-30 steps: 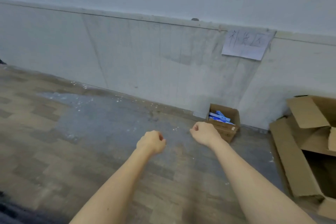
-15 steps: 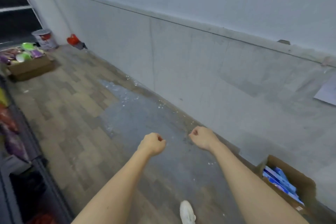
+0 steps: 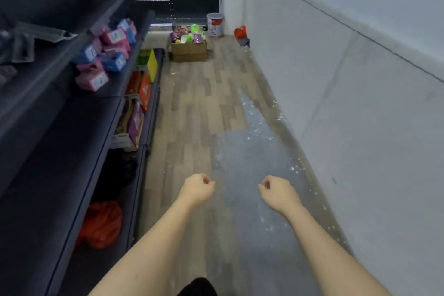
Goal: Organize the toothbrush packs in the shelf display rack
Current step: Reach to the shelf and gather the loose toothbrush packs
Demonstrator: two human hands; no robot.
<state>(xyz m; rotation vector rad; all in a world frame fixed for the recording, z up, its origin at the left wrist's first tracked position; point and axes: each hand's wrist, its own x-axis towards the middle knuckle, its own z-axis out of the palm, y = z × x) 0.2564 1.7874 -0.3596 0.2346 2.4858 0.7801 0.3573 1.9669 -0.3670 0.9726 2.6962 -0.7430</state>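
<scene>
Both bare forearms reach forward and down over the floor, side by side and well apart. The left hand [image 3: 197,188] is curled into a loose fist with nothing in it, knuckles up, and the right hand [image 3: 278,191] is curled the same way, also holding nothing. Below them lies the wood-patterned plank floor [image 3: 192,113], with a grey, worn patch [image 3: 242,151] flecked with white bits running along the foot of the pale grey wall [image 3: 360,103] on the right. On the left stands the dark multi-tier shelf display rack [image 3: 72,139]; its lowest level holds an orange-red plastic bag [image 3: 102,224] nearest, then purple and orange packets [image 3: 138,108] further along. A higher tier carries pink and blue small boxes [image 3: 105,55]. No toothbrush packs can be made out anywhere in this view. At the far end of the aisle sits a brown cardboard box [image 3: 188,49] filled with green and purple items, beside it a white cylindrical tub with red print [image 3: 215,24], and a red object [image 3: 241,32] lies against the wall.
</scene>
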